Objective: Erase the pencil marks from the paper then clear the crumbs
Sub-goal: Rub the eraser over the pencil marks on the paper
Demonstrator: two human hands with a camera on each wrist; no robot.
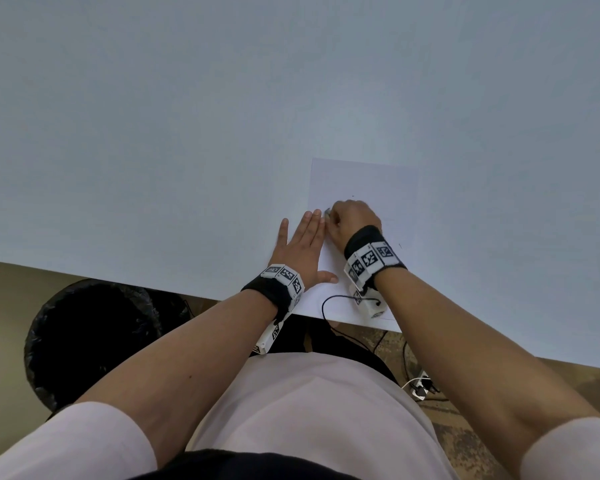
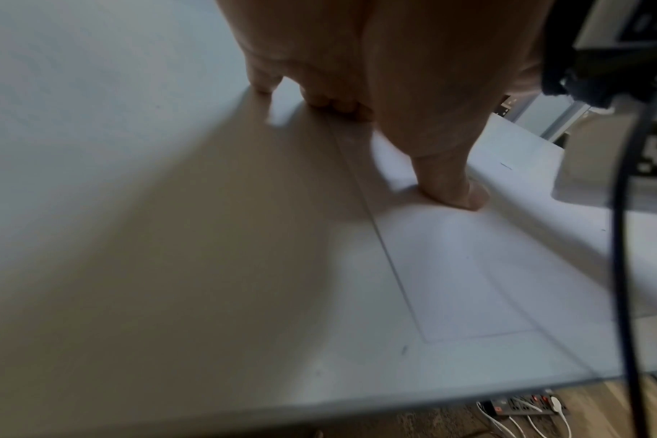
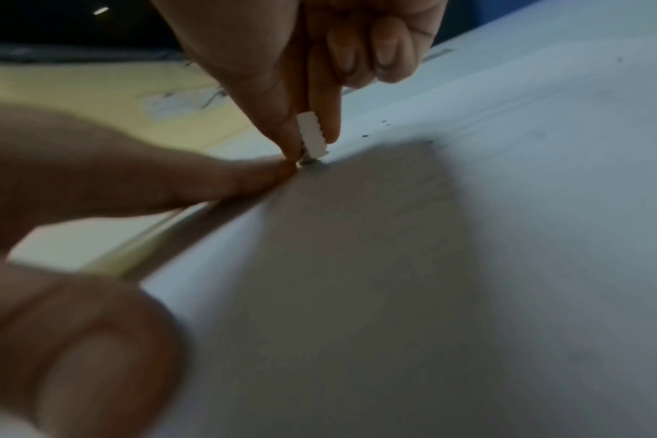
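A white sheet of paper [image 1: 364, 188] lies on the pale table near its front edge. My left hand [image 1: 303, 244] lies flat with straight fingers across the paper's left edge, thumb [image 2: 458, 189] pressing the sheet [image 2: 469, 281]. My right hand [image 1: 352, 218] pinches a small white eraser [image 3: 312, 137] between thumb and fingers, its tip on the paper [image 3: 507, 237] next to my left fingertips. In the head view only a grey tip of the eraser [image 1: 327, 212] shows. A few dark crumbs [image 3: 365, 136] lie beside it.
A black bin [image 1: 94, 341] stands on the floor under the table's front edge, to the left. Cables and a power strip [image 2: 522, 406] lie on the floor below. The table [image 1: 187, 133] stretches far to the back and left.
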